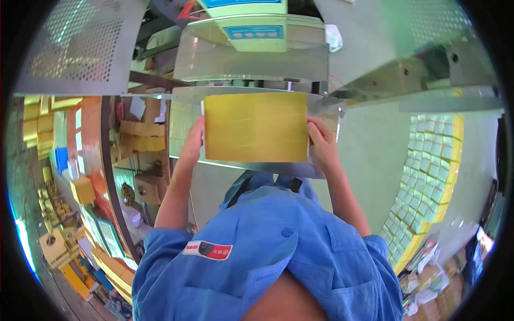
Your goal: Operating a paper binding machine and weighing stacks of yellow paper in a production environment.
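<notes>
Fingers [316, 134] half hidden, yellow sheet [256, 127] blurred

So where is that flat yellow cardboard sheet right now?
In the head view, the flat yellow cardboard sheet sits at centre, held at its side edges by the left hand and right hand, just below the shiny metal machine.

A factory floor for printed or packaged card goods is shown. A metal machine [251, 59] with polished sheet-steel guards and a perforated steel panel [80, 45] is seen ahead. Flat yellow card stacks [115, 270] and cardboard boxes [83, 188] are piled at the left, and rows of small pale cartons [428, 171] are laid out at the right. A blue work uniform [267, 251] is worn.
</notes>
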A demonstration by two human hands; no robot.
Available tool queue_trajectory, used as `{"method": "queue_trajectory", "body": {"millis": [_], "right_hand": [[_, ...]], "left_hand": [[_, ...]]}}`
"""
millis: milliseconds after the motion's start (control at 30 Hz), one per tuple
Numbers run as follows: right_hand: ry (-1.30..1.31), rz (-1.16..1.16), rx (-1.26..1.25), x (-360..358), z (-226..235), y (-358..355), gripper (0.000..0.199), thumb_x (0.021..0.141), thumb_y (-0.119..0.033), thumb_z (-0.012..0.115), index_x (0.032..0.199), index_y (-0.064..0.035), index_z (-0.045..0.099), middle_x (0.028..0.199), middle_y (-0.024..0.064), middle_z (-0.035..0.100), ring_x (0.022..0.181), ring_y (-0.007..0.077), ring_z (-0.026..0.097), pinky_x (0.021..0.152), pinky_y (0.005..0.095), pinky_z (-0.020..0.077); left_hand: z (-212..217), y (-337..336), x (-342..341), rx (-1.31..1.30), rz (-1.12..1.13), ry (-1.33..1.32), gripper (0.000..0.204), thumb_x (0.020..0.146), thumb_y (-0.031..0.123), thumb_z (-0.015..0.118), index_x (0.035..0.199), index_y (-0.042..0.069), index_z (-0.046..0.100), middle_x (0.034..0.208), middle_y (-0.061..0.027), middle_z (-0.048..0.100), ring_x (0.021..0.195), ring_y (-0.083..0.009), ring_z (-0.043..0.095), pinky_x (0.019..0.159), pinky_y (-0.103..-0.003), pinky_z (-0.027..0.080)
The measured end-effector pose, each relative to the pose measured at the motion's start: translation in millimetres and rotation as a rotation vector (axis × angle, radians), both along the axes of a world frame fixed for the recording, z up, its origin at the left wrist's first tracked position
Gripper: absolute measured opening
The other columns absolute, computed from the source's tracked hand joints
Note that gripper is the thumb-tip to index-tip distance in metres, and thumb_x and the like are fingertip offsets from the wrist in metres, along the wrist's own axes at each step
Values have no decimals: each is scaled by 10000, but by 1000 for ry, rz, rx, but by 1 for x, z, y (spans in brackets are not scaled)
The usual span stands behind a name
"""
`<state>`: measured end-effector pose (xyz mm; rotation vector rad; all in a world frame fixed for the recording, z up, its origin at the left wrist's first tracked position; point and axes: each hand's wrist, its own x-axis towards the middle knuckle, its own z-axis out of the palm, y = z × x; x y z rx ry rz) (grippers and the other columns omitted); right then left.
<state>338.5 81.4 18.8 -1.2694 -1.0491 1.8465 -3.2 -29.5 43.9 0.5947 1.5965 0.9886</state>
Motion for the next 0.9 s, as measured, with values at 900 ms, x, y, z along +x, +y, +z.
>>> {"method": "queue_trajectory", "body": {"millis": [900], "right_hand": [[221, -113, 91, -20, 11, -25, 428, 966, -213, 505, 1341, -7, 498, 1326, 87, 543, 1240, 178, 487, 1044, 321, 374]], "left_hand": [[-32, 12, 25, 212, 237, -317, 470, 1028, 427, 364, 1225, 34, 530, 1140, -69, 593, 1035, -165, 576, 899, -317, 464]]}}
